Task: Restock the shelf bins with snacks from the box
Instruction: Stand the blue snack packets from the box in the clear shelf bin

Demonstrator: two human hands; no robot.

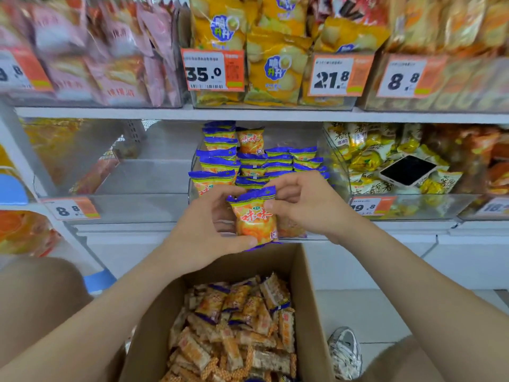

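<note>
In the head view, one orange snack packet (254, 216) with purple sealed ends is held upright in front of the clear middle bin (340, 186) on the lower shelf (399, 226), above the far edge of the open box (305, 285). It is pinched by both hands: the left hand (203, 224) is curled on its left side and bottom seam, and the right hand (303, 205) is at its top right corner. Matching stacked packets (248, 161) are seen in rows within the bin; many loose packets (234, 326) lie in the box. The held packet is judged light, puffed and crinkly, its film probably slippery and its contents crushable. It is best taken by the flat crimped seams, or lightly across the sides, and not squeezed at the middle.
</note>
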